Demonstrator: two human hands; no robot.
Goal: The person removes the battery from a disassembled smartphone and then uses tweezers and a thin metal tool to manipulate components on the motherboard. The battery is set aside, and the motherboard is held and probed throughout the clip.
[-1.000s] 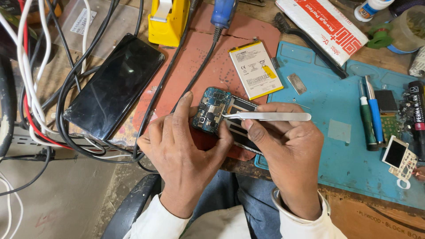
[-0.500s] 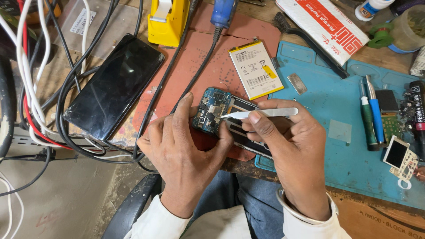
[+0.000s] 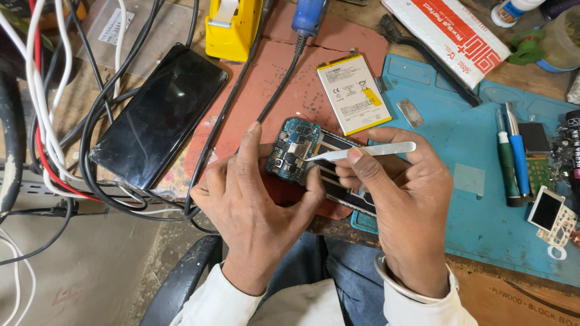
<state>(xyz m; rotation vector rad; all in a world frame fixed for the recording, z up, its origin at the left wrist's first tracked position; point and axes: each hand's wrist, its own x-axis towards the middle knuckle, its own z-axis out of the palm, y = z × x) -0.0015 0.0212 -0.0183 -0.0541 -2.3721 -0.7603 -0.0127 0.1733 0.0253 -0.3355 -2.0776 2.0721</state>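
Head view, looking down over the person's shoulders: the right hand (image 3: 405, 205) is closed around a pair of metal tweezers (image 3: 362, 151), pinched between thumb and forefinger, with the fine tip resting on the circuit board of an opened phone (image 3: 302, 154). The left hand (image 3: 254, 205) grips that phone from the near side, its forefinger stretched up along the left edge and its thumb pressed against the lower edge, so the phone is held tilted just above the front edge of the desk (image 3: 531, 302), over the person's lap. The phone's upper end shows a blue-green board with small silver parts; the rest of it runs under the right hand's fingers.

Just beyond the phone a flat white battery (image 3: 353, 92) with a yellow edge lies on a reddish mat (image 3: 272, 90). To the right a blue work mat (image 3: 483, 211) carries two pen-like tools (image 3: 512, 154), one green and one blue, lying side by side, and a small white part with a dark screen (image 3: 548, 212) near the right edge. Left of the hands a dark phone (image 3: 160, 115) lies face up among black, white and red cables (image 3: 54, 133). At the far edge stand a yellow tape dispenser (image 3: 232, 27) and a blue-handled tool (image 3: 309, 15) with a black cord. A white and red packet (image 3: 453, 36) lies at the top right.
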